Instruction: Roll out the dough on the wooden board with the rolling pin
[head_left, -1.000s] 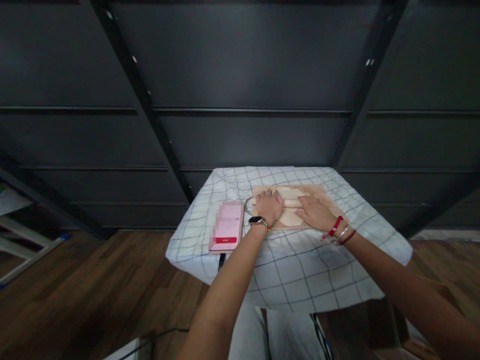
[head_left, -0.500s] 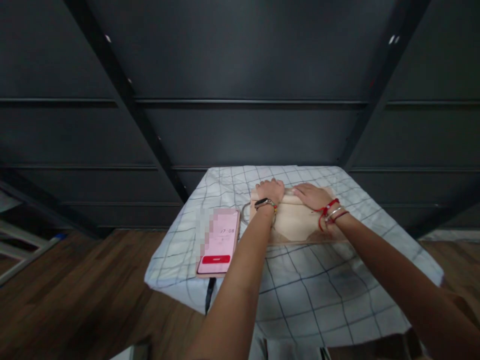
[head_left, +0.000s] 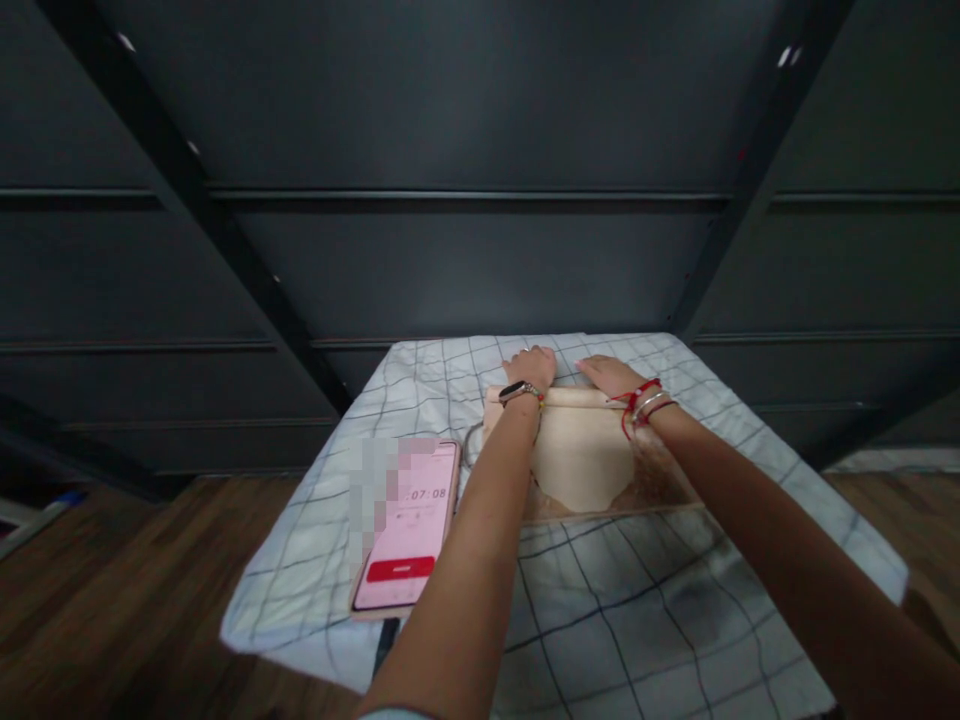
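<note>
My right hand (head_left: 609, 376) lies open and flattened, fingers stretched away from me, its heel over a pale rolling pin (head_left: 581, 397); I clasp nothing with it. My left hand (head_left: 532, 366), at the pin's other end, is bent at the knuckles; whether its fingers close on anything beneath, I cannot tell from here. The pin lies crosswise under my wrists and the heels of my palms, along the far edge of a thin sheet of dough (head_left: 585, 462), while my fingertips reach past it over the cloth. The work in hand, I judge, is rolling the dough flat, at the far end of a stroke. The next move would call for drawing the pin back toward me under open palms, with even pressure from both sides so the sheet does not thin out lopsidedly.

The dough rests on a brown board (head_left: 664, 492), its near edge rounded and uneven. Just beside the board, to my left, a smartphone (head_left: 409, 530) shows 07:08 above a red button, part of its screen blurred. All of it sits on a checked tablecloth (head_left: 442, 395), before a dark panelled wall (head_left: 480, 270).
</note>
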